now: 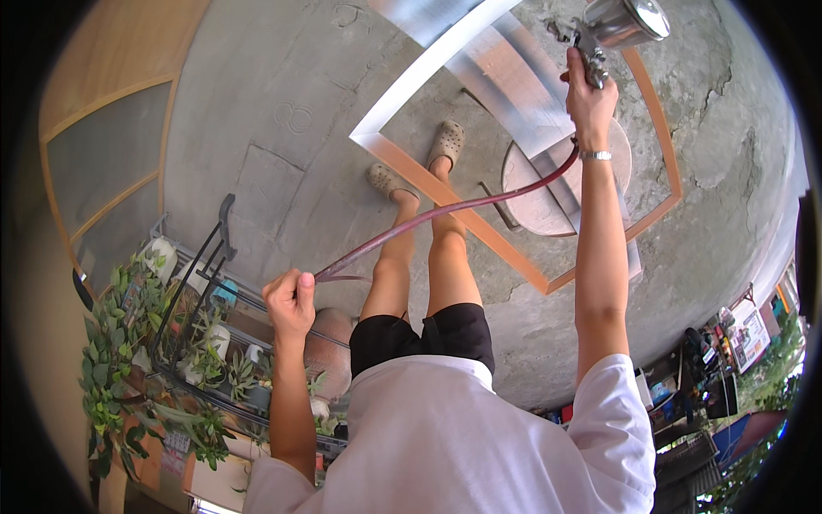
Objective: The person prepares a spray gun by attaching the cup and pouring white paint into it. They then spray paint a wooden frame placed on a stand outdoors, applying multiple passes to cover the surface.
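Observation:
A metal spray gun (591, 53) with a silver cup (629, 20) on it is gripped by my right hand (591, 101), arm stretched far forward at the upper right. From below that hand a dark red air hose (445, 208) runs across to the left. My left hand (291, 301) is closed around the hose at waist height. Beneath the gun lies a wooden frame (492, 244), its far-left side (419, 73) coated white and the nearer sides bare wood. The frame rests over a plank (514, 86) and a round stool top (539, 193).
Potted plants (205, 360) and a black metal rack (224, 231) stand at my left. A wooden panelled door (111, 154) is at the far left. My feet, in beige clogs (447, 141), stand on the concrete floor (274, 111) beside the frame. Assorted clutter (702, 368) lies at the right.

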The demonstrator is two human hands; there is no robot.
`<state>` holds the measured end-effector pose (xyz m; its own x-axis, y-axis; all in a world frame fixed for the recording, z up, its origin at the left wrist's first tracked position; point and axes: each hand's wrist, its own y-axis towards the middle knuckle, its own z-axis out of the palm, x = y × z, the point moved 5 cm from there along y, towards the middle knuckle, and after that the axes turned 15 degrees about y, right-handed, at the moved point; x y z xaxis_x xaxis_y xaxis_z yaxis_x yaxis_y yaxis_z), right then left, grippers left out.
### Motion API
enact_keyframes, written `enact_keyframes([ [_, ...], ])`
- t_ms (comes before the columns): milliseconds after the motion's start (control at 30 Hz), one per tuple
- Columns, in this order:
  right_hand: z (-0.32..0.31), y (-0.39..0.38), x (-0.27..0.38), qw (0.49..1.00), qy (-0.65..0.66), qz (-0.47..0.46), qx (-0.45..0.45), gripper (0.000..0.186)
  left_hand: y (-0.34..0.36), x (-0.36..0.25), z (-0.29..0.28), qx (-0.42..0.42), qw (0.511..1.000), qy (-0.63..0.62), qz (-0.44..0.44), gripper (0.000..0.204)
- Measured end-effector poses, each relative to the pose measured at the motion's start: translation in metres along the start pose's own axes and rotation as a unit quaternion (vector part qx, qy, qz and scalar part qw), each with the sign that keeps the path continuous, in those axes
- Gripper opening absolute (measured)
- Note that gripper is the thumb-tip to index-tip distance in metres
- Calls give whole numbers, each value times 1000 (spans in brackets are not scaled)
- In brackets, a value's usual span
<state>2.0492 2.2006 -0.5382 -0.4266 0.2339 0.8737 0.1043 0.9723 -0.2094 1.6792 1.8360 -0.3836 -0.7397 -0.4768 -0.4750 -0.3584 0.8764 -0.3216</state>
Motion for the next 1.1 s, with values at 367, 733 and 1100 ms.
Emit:
enact_keyframes([
  [367,-60,126,-2,982,58,-102,-150,47,39,-62,39,44,999,-23,-1,46],
  [733,-43,35,-45,990,72,9,-119,43,25,-14,23,13,999,2,-39,46],
  [1100,11,-138,-24,995,86,46,28,25,-13,37,-25,-36,998,43,-39,45],
])
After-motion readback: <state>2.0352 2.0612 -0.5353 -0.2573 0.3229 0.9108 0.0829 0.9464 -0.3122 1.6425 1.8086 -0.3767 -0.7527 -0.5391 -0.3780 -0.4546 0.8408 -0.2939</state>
